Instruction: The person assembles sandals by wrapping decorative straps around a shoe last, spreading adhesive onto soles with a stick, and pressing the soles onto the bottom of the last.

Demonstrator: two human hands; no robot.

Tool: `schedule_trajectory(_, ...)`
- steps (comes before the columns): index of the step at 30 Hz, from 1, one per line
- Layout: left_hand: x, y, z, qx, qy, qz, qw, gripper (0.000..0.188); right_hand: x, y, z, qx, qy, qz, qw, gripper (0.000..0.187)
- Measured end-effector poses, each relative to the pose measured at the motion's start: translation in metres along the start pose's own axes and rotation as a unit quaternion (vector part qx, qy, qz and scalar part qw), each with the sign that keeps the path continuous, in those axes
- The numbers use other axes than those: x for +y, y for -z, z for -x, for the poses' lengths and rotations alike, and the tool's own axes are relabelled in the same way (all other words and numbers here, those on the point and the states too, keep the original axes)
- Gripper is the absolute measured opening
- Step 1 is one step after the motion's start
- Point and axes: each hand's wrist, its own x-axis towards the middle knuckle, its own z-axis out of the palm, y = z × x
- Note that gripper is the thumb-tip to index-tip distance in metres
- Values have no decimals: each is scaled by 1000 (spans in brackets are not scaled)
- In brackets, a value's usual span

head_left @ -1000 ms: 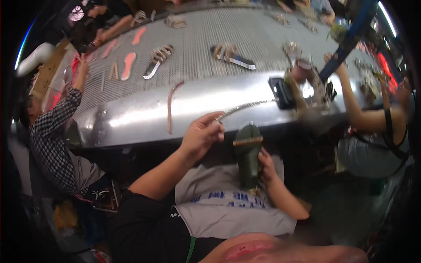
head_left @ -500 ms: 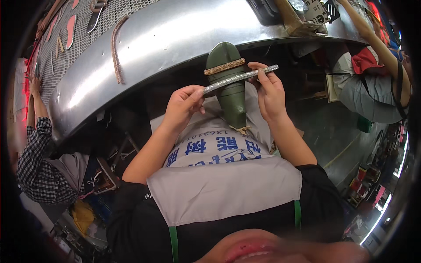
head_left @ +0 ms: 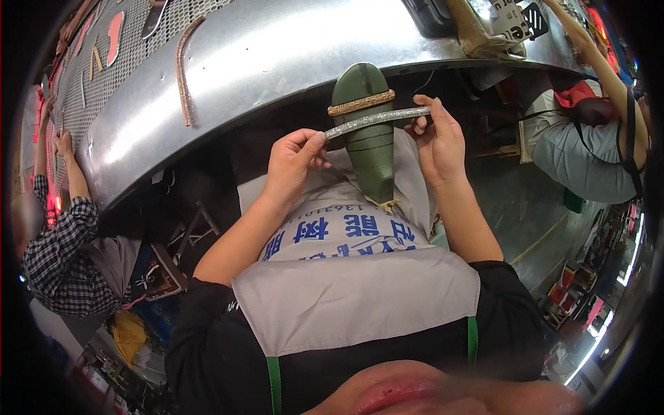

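Observation:
A silvery glittering strap (head_left: 373, 118) stretches between my two hands, slightly bowed. My left hand (head_left: 294, 160) pinches its left end between thumb and fingers. At the other end, my right hand (head_left: 440, 146) grips the tip with thumb and forefinger. Behind the strap stands a dark green shoe last (head_left: 373, 155), its rounded toe pointing away from me and its narrow end near my lap. A copper-brown glittering strap (head_left: 361, 102) lies across the last's toe part, a little beyond the silvery one. Whether the silvery strap touches the last I cannot tell.
Ahead runs a metal bench edge (head_left: 277, 62) with another brown strap (head_left: 182, 76) on it. Mesh to the left carries pink sole-shaped pieces (head_left: 114, 39). A black tray (head_left: 430, 17) and a taped carton (head_left: 477, 31) sit far right. Co-workers flank me on both sides.
My right hand has slid its grip to the strap's very end, so less strap sticks out past the fingers. The strap now bows more. The co-worker's hands at left have moved.

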Motion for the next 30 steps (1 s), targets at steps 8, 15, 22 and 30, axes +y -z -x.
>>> schedule_trajectory(8, -19, 3, -11, -38, -6, 19, 999, 19, 24, 18, -2, 24, 18, 108, 994, 34)
schedule_trajectory(15, -25, -16, -11, -101, 15, 107, 989, 18, 40, 6, 16, 67, -84, -83, 991, 38)
schedule_trajectory(22, 47, -78, 16, -100, -129, -115, 980, 17, 18, -3, 31, -30, -198, -101, 975, 32)
schedule_trajectory(30, 49, -90, 12, -131, -114, -119, 977, 17, 21, 9, 32, -96, -146, -29, 984, 31)
